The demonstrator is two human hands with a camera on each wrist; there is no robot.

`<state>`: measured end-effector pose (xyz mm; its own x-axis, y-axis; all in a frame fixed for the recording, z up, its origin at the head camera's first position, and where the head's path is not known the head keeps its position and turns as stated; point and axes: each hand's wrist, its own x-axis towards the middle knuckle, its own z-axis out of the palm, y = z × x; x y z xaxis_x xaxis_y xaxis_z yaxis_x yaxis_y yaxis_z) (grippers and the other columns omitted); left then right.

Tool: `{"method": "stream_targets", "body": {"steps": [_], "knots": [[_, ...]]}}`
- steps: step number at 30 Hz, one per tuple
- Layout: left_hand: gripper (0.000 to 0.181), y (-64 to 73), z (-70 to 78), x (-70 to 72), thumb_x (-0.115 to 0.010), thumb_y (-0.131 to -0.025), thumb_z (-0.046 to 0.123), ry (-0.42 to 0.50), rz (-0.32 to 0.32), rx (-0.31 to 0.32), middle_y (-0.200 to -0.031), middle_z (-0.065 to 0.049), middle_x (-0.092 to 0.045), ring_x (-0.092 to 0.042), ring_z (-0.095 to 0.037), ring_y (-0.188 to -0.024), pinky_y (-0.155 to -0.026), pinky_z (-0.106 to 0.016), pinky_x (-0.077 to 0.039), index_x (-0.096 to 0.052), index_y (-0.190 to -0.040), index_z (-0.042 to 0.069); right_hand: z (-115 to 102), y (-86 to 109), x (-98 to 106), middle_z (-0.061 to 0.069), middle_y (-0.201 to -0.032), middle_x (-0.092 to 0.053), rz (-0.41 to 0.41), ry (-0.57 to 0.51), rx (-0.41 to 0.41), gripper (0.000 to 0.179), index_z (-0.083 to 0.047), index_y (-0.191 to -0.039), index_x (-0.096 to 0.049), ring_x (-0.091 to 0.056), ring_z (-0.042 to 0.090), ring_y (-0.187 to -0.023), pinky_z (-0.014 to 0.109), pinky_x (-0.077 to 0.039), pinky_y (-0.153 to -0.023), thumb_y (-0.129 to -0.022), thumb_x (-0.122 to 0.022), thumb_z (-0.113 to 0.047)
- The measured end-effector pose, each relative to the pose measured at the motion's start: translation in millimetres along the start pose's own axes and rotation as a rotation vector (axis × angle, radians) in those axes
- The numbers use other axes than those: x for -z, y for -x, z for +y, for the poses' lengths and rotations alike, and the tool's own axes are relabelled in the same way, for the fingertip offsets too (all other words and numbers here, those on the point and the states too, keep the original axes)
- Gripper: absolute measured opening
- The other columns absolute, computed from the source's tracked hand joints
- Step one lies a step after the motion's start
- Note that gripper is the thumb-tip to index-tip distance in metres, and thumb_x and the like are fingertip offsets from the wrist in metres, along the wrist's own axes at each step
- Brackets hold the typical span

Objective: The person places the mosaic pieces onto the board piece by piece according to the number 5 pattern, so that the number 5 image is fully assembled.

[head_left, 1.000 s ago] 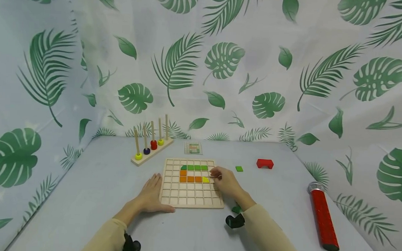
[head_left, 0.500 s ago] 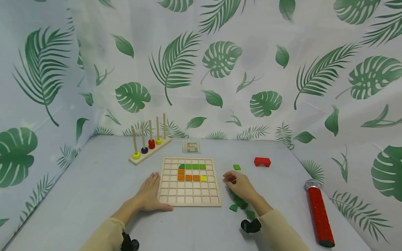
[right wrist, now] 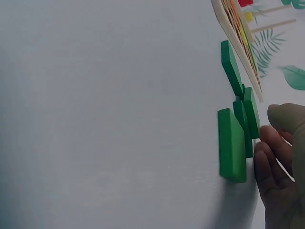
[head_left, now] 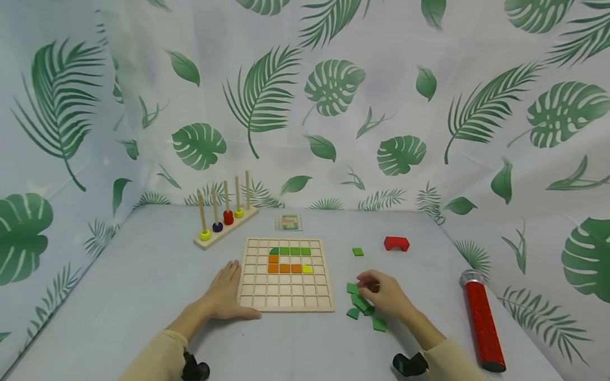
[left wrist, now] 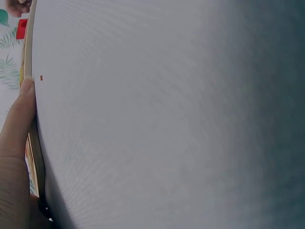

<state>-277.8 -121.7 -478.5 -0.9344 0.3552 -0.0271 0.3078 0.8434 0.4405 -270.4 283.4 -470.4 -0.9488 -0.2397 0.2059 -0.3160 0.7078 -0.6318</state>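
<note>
A wooden grid board (head_left: 287, 291) lies on the table in the head view. It bears a row of green tiles (head_left: 295, 251), orange tiles (head_left: 285, 268) and one yellow tile (head_left: 307, 269). My left hand (head_left: 225, 294) rests flat along its left edge, thumb (left wrist: 19, 114) against the near edge in the left wrist view. To the right of the board lies a loose pile of green tiles (head_left: 361, 303), a thick one (right wrist: 232, 147) nearest in the right wrist view. My right hand (head_left: 387, 294) hovers at the pile's far right side, fingers loosely bent, with nothing visible between them.
A peg stand (head_left: 225, 230) with several coloured beads stands at the back left. A small pattern card (head_left: 289, 221) lies behind the board. On the right are a single green tile (head_left: 358, 252), a red arch block (head_left: 396, 243) and a red tube (head_left: 484, 325).
My right hand has drawn back from the board's right edge to the green pile, uncovering more of the tiles. The left hand stays at the board; the head view has shifted slightly.
</note>
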Motion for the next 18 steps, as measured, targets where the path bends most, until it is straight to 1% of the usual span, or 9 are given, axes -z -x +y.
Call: {"method": "stream_targets", "body": {"steps": [3,7,13,18], "knots": [[0.134,-0.7,-0.7,-0.3,-0.071,-0.059,0.074,-0.001,0.004,0.002,-0.153,-0.026,-0.011,-0.004,-0.039,-0.141,-0.114,-0.049,-0.007,-0.013,-0.147,-0.009,-2,9.3,2,-0.005,-0.091,-0.064,0.015,-0.005,-0.012,0.024,-0.006,-0.109,-0.063,-0.058,0.010,-0.081,0.022,-0.053,-0.075,-0.086,-0.069,-0.011],[0.135,-1.2,-1.4,-0.3,-0.070,-0.058,0.075,-0.001,0.008,0.001,-0.153,-0.027,-0.011,-0.004,-0.039,-0.141,-0.114,-0.049,-0.007,-0.012,-0.147,-0.009,-7,21.7,2,-0.005,-0.088,-0.063,0.040,0.004,-0.020,0.027,-0.006,-0.107,-0.064,-0.058,0.011,-0.080,0.023,-0.053,-0.073,-0.083,-0.073,-0.014],[0.135,-1.8,-1.8,0.4,-0.069,-0.058,0.076,-0.010,0.005,0.000,-0.153,-0.026,-0.010,-0.003,-0.038,-0.141,-0.115,-0.048,-0.006,-0.011,-0.147,-0.009,-14,34.4,0,-0.005,-0.089,-0.063,0.065,0.051,0.050,0.035,-0.006,-0.104,-0.065,-0.059,0.011,-0.082,0.027,-0.053,-0.073,-0.074,-0.080,-0.013],[0.135,0.5,-0.5,0.3,-0.071,-0.058,0.074,-0.002,0.004,0.002,-0.152,-0.028,-0.011,-0.004,-0.040,-0.141,-0.114,-0.049,-0.007,-0.013,-0.146,-0.010,-14,38.1,-3,-0.006,-0.087,-0.062,0.070,0.062,0.055,0.035,-0.006,-0.105,-0.064,-0.058,0.010,-0.081,0.027,-0.053,-0.073,-0.073,-0.080,-0.008]]}}
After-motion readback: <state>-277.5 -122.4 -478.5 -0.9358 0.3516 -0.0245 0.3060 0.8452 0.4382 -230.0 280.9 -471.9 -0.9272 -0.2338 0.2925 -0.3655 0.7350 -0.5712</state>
